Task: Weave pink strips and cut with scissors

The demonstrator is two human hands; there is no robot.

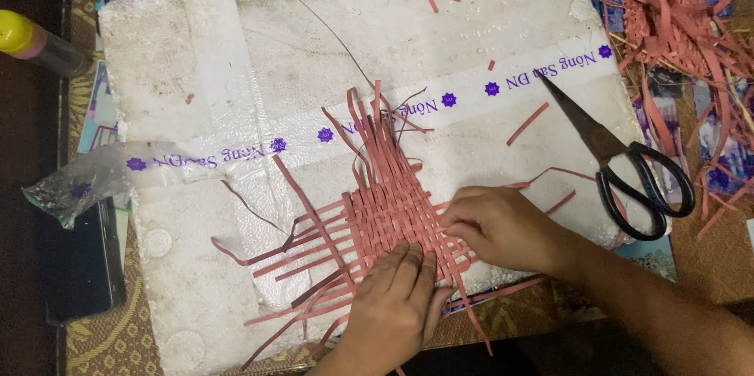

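My left hand point(397, 301) presses flat, fingers together, on the woven mat point(385, 215) on the foam board point(487, 22), right hand point(499, 227) fingers pinching a strip at its edge; strips look thin, floppy, tear-prone, so I grip near the weave.

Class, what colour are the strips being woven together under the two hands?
The woven strips are reddish pink, seen best in the head view.

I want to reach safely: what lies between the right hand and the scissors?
In the head view, only bare white foam board with loose pink strips lies between the right hand and the scissors.
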